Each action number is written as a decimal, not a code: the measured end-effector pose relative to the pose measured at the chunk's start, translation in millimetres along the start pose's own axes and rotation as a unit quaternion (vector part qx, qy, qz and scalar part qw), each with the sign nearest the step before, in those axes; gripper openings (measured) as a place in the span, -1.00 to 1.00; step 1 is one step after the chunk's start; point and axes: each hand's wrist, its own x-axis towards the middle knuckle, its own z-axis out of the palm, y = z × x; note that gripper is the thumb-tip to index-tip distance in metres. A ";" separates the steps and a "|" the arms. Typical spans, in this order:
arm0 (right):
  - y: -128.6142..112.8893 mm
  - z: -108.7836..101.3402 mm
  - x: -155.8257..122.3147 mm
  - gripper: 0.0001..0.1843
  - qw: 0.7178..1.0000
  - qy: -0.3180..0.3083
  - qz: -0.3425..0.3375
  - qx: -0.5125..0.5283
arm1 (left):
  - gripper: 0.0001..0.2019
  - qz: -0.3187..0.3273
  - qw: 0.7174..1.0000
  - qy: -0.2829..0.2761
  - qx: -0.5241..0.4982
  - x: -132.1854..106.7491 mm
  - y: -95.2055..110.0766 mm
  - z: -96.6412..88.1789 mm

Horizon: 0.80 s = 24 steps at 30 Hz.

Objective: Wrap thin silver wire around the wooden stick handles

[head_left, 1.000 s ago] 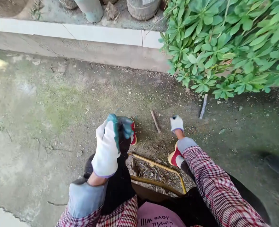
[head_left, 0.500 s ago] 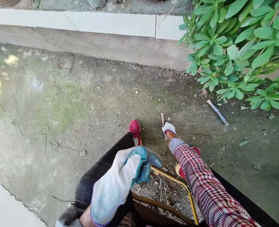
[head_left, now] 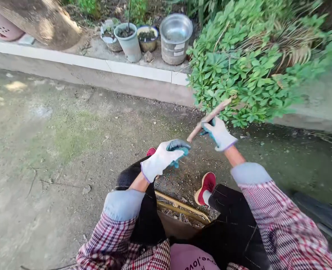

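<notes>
My right hand, in a white and teal work glove, is closed round a bare wooden stick. The stick slants up to the right in front of the leafy shrub, raised off the ground. Its lower left end comes close to the fingertips of my left hand, gloved the same way. The left fingers reach to the right, slightly bent and apart, with nothing visible in them. Between my legs is a low yellow metal frame, with dry litter on the ground beneath it.
A tiled ledge runs across the back. On it stand a metal pot, a pale planter and other small pots. A green shrub overhangs at right. Thin twigs lie on the dirt ground at left.
My right hand has come up from the ground with the stick. My left hand has moved forward and its curled fingers have straightened. The view has tilted up, bringing the pots into sight.
</notes>
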 end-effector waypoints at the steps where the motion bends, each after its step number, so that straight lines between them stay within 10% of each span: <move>1: -12.8 -8.9 -26.2 -0.75 1.000 -0.006 -0.019 0.021 | -0.58 0.012 1.000 0.001 0.005 -1.5 -2.0 2.2; 5: -27.6 -10.1 -124.9 -0.67 0.996 -0.011 -0.056 0.066 | -0.51 0.043 0.999 -0.021 0.024 -12.8 -10.2 9.8; 9: -21.9 21.3 -170.3 -0.86 0.985 -0.071 -0.118 -0.108 | -0.53 0.112 0.992 -0.046 0.041 -17.9 -22.5 18.2; 13: -22.6 37.5 -176.2 -0.86 0.965 -0.074 -0.130 -0.213 | -0.59 0.114 0.992 0.004 0.048 -11.4 -32.3 24.0; 18: -24.7 28.8 -166.2 -0.82 0.988 -0.093 -0.126 -0.015 | -0.61 0.086 0.995 0.037 0.015 -17.5 -23.5 20.3; 21: -25.0 27.0 -158.7 -0.56 0.984 -0.085 -0.096 0.123 | -0.59 0.093 0.995 -0.008 0.022 -31.7 -15.8 17.7; 24: -23.6 30.3 -157.8 -0.50 0.969 -0.205 -0.082 0.114 | -0.56 0.102 0.992 -0.059 0.037 -43.9 -18.2 15.0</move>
